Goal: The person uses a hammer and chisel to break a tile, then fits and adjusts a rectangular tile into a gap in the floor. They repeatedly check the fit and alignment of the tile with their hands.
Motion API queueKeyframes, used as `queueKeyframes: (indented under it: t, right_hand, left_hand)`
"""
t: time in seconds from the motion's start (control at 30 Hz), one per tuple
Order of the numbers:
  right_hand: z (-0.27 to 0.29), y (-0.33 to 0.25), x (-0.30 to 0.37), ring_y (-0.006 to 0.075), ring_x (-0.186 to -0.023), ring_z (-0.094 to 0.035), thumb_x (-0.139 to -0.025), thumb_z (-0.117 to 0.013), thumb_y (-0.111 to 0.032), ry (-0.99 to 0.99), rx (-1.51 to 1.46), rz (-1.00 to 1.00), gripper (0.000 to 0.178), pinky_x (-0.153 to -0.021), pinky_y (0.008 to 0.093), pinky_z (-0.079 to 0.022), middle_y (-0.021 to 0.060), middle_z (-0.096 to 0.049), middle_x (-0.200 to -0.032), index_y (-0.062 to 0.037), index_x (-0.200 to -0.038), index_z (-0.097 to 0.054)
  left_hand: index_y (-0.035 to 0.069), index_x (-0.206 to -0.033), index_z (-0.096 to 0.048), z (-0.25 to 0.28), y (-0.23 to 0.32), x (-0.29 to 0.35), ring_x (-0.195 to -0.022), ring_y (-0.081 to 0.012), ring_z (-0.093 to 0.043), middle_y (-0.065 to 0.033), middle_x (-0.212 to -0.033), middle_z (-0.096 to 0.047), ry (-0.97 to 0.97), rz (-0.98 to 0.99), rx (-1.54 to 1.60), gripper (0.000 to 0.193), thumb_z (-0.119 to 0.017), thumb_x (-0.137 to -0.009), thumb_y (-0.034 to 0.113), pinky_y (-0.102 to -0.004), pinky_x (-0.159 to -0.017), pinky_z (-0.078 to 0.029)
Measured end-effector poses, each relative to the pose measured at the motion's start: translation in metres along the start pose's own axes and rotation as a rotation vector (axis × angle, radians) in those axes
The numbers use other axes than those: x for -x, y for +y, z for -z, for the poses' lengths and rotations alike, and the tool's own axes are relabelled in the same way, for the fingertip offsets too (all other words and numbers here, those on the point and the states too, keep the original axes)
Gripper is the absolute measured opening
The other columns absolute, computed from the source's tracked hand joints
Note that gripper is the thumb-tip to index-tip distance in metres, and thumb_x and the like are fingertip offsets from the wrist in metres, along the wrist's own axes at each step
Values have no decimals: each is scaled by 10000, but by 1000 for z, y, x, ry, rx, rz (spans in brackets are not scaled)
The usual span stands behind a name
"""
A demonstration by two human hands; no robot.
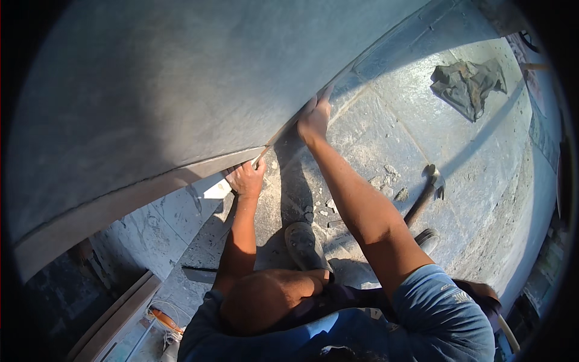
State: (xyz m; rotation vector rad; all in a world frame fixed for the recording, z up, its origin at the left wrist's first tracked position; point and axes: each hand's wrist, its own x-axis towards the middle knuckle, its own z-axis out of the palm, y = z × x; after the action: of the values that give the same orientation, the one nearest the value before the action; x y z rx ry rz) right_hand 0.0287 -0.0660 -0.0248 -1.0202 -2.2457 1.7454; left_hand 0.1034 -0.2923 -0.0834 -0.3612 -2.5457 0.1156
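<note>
My left hand (246, 179) is at the end of a long pale edge strip (181, 175) running along the lower side of a big grey wall panel (151, 78). Its thumb and fingers close together at a thin light sliver beside the panel's lower edge; what they grip is mostly hidden. Farther along that same edge, my right hand (314, 122) lies with its fingers stretched out against the foot of the panel, and nothing shows in it. A claw hammer (420, 203) rests on the floor to the right of my right forearm.
Broken bits of mortar (391, 175) and dust lie on the tiled floor (446, 142). A crumpled dark sheet (469, 89) is at the far right. Wooden boards (114, 317) and an orange tool (166, 320) with a cord lie at the lower left. My shoe (303, 243) stands between my arms.
</note>
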Motion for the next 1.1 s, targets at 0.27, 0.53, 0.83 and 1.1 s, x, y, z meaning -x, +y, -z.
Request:
queueKeyframes:
  t: [0.27,0.53,0.83,1.1]
  right_hand:
    - [-10,17,-15,456,-1278,-470,-1059,-364,-286,3,4,54,676,-1109,461,-359,329,-434,-1390,-53,-1590,-16]
    - [0,32,-36,356,-1181,-576,-1075,-364,-287,-71,-186,38,672,-973,426,-469,183,-465,-1468,-212,-1608,38]
    - [-5,11,-5,328,-1359,-400,-1062,-352,-487,-308,-487,-153,667,-893,554,-498,67,-224,-1604,-383,-1558,82]
    - [9,48,-27,237,-1136,-563,-973,-592,-500,-561,-315,374,614,-773,370,-588,66,-497,-1350,-215,-1448,-327]
  left_hand:
    - [111,-661,-588,1,2,0,-684,-337,-639,-105,-651,-600,-129,144,38,386,-822,-690,418,-539,-817,-477]
    - [92,-863,-558,34,13,9,-921,-307,-564,-105,-931,-561,-60,318,341,339,-824,-715,241,-451,-797,-447]
    - [2,-1081,-627,9,63,47,-769,-178,-675,-72,-856,-663,188,1676,1454,313,-792,-820,56,-339,-684,-572]
    - [27,-1067,-628,28,55,29,-811,-203,-703,-103,-957,-706,305,1755,1987,247,-768,-863,40,-369,-799,-598]
